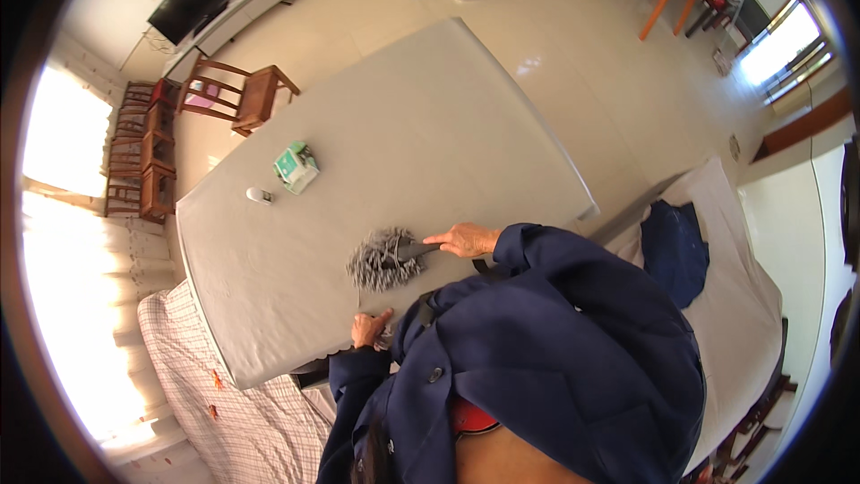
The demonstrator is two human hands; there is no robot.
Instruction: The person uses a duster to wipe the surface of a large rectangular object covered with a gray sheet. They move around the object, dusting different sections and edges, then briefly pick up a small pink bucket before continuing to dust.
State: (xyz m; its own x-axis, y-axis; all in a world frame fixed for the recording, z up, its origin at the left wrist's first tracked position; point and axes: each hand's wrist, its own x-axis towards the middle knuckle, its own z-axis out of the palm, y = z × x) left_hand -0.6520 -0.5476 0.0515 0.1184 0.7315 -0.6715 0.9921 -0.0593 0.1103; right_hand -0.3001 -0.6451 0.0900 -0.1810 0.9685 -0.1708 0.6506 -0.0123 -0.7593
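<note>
My right hand (466, 238) grips the dark handle of a grey fluffy duster (383, 260), whose head lies on the grey table top (403, 125) near its front edge. My left hand (368, 327) rests on the table's near edge just below the duster, fingers curled; something small may be under it, I cannot tell what. Both arms wear dark blue jacket sleeves.
A green and white tissue pack (296, 167) and a small white object (259, 195) lie on the table's left part. A checked cloth (233, 394) covers seating at the left, a blue garment (674, 246) lies on a covered seat at the right. Wooden chairs (242, 94) stand beyond.
</note>
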